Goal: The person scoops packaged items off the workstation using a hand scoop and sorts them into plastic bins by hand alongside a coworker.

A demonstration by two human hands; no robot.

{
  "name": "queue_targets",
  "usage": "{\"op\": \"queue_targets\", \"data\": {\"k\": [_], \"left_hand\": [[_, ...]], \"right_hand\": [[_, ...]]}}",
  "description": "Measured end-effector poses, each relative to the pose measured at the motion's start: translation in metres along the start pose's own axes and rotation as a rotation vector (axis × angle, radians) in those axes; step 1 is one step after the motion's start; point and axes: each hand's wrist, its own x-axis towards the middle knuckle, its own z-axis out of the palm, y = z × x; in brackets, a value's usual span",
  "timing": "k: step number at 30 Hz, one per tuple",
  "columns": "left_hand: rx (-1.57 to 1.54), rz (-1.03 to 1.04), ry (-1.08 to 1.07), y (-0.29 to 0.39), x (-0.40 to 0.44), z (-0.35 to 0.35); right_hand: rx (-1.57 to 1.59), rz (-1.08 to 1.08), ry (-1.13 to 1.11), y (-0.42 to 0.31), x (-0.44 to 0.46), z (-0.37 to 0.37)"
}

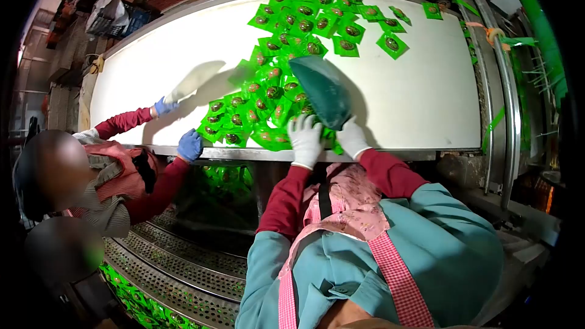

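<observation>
A white glove covers my left hand (306,140), which lies with its fingers spread on green packets at the front edge of the white table (420,103). My right hand (353,137), also gloved in white, is closed on the near end of a dark green scoop (321,89). The scoop slants up and left over the white surface, its far end beside the packets. Small green packets (304,25) with a dark oval print spread in a heap from the table's far edge to its near edge.
On the left, a co-worker in blue gloves holds a pale scoop (194,82); the other gloved hand (190,145) rests at the table edge. Metal rails (509,116) stand at the right. Perforated metal steps (177,268) and more green packets lie below left.
</observation>
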Motion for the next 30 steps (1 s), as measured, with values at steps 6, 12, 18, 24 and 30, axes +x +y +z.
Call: {"op": "queue_targets", "data": {"k": [6,12,18,24,30], "left_hand": [[0.148,-0.409,0.201,-0.141,-0.014,0.023],[0.365,-0.639,-0.077,-0.220,0.006,-0.030],[0.224,-0.487,0.144,-0.158,-0.015,-0.077],[-0.215,-0.262,0.345,-0.059,-0.046,-0.018],[-0.195,-0.387,0.307,-0.038,-0.026,0.001]], "right_hand": [[0.224,-0.236,-0.224,-0.123,0.000,0.082],[0.206,-0.415,-0.401,-0.201,0.028,0.053],[0.054,-0.592,-0.011,-0.040,0.119,-0.049],[-0.222,0.265,0.705,0.181,0.246,-0.242],[-0.190,0.480,0.523,0.333,0.399,-0.264]]}}
